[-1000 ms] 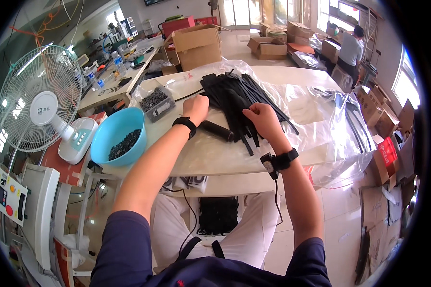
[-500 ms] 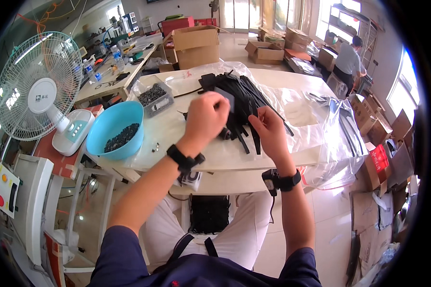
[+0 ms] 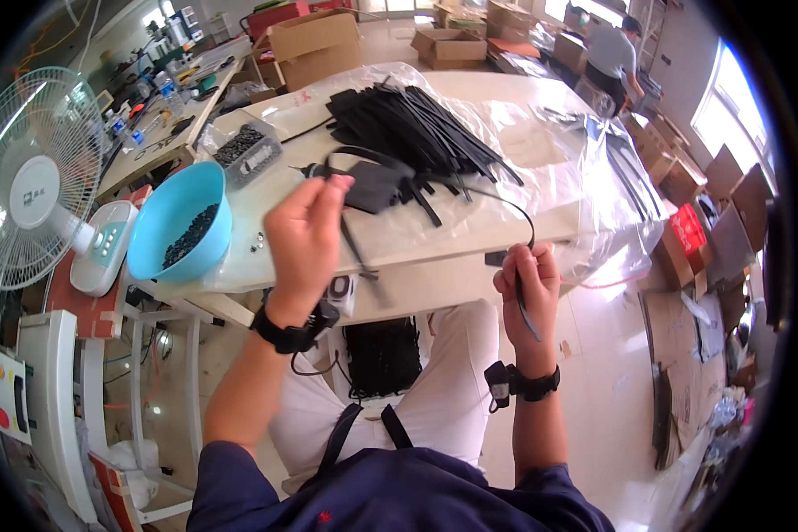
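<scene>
My left hand (image 3: 306, 235) is raised over the table's near edge, pinching a narrow black strap (image 3: 504, 199) that curves up from its fingertips. A dark strip also hangs below these fingers, blurred by motion. Farther right, my right hand (image 3: 530, 277) is closed on the strap's other stretch, its tail dangling below the fingers. Between the hands the strap passes over the table; whether it is one piece cannot be made out. Behind it lies a flat black piece (image 3: 374, 188), and beyond that a fanned pile of black straps (image 3: 408, 124) on clear plastic.
A blue bowl (image 3: 155, 208) and a clear bin (image 3: 263, 161), both with small black parts, stand on the table's left. Left of them is a fan (image 3: 34, 186). Cardboard boxes (image 3: 315, 46) stand behind. Another person (image 3: 610, 58) sits at the far right.
Both hands have moved from the strap pile toward me and spread apart, with the strap now strung between them. The whole view has shifted, so the table sits higher and farther left.
</scene>
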{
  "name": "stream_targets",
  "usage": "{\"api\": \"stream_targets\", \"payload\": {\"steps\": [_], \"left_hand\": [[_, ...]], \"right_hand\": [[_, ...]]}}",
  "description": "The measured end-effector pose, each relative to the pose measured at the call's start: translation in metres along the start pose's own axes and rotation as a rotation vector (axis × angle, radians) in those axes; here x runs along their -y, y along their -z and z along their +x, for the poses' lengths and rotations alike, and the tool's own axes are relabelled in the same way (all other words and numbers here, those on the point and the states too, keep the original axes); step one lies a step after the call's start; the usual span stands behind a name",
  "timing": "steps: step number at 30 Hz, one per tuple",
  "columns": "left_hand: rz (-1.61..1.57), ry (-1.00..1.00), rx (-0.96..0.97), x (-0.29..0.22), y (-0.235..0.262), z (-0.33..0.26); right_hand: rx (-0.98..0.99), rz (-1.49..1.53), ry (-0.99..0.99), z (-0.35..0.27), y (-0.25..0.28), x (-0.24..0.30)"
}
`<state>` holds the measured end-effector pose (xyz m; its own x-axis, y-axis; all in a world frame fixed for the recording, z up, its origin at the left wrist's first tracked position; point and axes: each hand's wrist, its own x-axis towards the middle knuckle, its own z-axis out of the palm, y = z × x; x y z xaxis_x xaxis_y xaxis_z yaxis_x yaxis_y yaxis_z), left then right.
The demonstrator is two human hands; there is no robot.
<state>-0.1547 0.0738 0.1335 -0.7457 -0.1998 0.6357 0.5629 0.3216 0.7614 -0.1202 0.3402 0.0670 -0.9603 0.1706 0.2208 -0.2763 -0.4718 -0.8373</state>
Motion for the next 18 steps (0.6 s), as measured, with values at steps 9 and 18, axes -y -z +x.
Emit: {"api": "stream_targets", "payload": {"steps": [9, 18], "left_hand": [[0.117, -0.286, -0.139, 0.012, -0.013, 0.06], [0.994, -0.388, 0.287, 0.039, -0.044, 0.131]], "right_hand": [[-0.135, -0.145, 0.039, -0.041, 0.042, 0.003], [-0.131, -0.229, -0.045, -0.061, 0.048, 0.001]]}}
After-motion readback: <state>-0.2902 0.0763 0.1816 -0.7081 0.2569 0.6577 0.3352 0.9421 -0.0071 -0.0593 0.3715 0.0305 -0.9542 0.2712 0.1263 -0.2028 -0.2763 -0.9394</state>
